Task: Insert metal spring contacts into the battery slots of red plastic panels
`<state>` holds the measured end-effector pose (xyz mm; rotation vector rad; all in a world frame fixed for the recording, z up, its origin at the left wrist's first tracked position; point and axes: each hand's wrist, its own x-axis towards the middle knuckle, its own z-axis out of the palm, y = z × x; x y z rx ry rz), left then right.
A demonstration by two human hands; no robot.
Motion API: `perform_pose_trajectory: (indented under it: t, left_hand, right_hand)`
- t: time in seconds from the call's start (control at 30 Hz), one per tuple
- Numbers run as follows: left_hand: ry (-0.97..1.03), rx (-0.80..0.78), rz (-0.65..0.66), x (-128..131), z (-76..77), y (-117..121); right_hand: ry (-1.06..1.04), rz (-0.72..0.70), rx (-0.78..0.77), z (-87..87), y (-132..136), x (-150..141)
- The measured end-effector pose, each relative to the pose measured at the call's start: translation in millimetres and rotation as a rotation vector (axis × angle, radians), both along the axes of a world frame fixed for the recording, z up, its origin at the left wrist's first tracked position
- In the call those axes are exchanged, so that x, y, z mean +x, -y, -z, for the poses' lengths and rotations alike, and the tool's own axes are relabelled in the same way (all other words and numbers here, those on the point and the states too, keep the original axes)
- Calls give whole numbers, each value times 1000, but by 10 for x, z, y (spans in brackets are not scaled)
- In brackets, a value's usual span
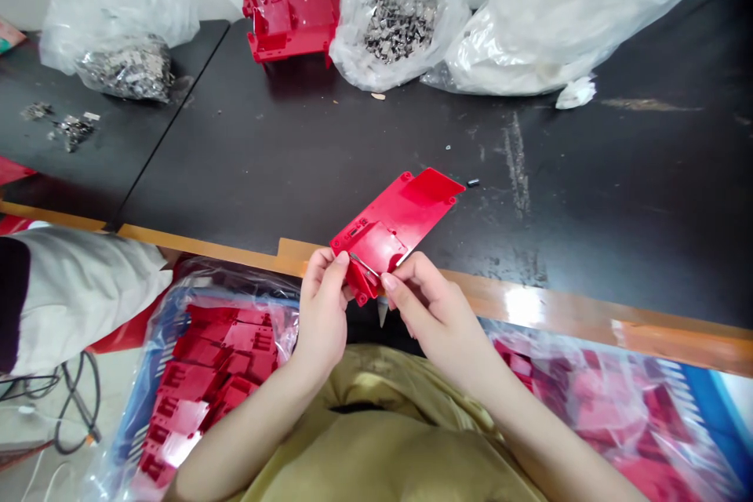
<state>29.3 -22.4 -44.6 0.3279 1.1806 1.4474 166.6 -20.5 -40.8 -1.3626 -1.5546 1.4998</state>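
"What are your hands on?"

"One red panel point(412, 216), over the near edge of the counter point(282, 149). My left hand point(325, 310) grasps its near left corner; my right hand point(438, 312) pinches the right end of one thin metal strip point(365, 266) lying across it."

"What else is on the counter?"

"Three clear bags point(529, 31) along the far side: the left and middle ones hold metal bits point(400, 27), the right one is biggest. One red frame point(297, 20) stands between the first two. I count two small heaps point(73, 133) at far left, and one dark pin point(473, 183) just right of the panel."

"And below?"

"Two blue crates point(714, 408) of red parts point(185, 376), one either side of me."
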Motion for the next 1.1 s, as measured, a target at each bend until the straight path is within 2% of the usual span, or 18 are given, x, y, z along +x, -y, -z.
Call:
perform_pose_trajectory:
  t: [0.27, 0.5, 0.87, 1.1]
  left_hand:
    - [-34, 1, 11, 0, 12, 14]
    - [-80, -28, 4, -3, -4, -27]
    - [-163, -77, 119, -89, -68, -94]
    - [-127, -76, 117, -102, -119, -85]
  right_hand:
    - [109, -20, 50, -58, -24, -5]
    - [121, -39, 65, -93, -32, 12]
    - [131, -93, 28, -47, -79, 16]
    - [113, -77, 73, -31, -67, -60]
